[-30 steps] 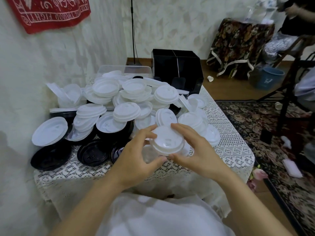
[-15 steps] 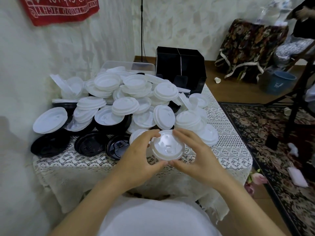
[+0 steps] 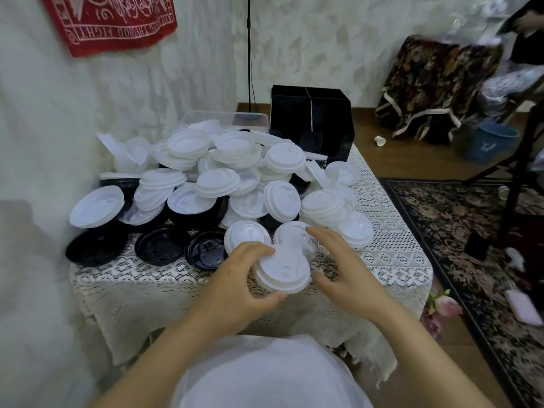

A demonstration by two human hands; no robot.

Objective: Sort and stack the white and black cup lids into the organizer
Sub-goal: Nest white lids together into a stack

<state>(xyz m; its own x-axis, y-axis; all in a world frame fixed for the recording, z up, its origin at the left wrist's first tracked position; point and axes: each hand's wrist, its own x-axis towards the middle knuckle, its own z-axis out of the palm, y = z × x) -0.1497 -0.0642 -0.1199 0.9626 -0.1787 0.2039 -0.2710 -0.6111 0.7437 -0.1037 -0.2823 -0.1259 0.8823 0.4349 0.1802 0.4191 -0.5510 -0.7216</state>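
Note:
My left hand (image 3: 244, 278) grips a small stack of white lids (image 3: 282, 269) by its left rim, just above the near part of the table. My right hand (image 3: 341, 266) is beside the stack with fingers spread. Its index fingertip lies over another white lid (image 3: 290, 235) just behind, and its thumb is close to the stack's right rim. A big heap of white lids (image 3: 235, 172) covers the middle of the table. Several black lids (image 3: 162, 245) lie at the front left, some under the heap. The black organizer (image 3: 312, 119) stands at the far edge.
A clear plastic box (image 3: 223, 117) sits left of the organizer against the wall. The lace-covered table (image 3: 391, 260) drops off on the right to a patterned carpet (image 3: 471, 231). A dark chair leg (image 3: 515, 184), a blue bucket (image 3: 491, 145) and a person (image 3: 527, 30) are at the far right.
The stack has come lower and closer to me. My right hand has let go of its rim and spread its fingers toward the lid behind; my left hand keeps its grip.

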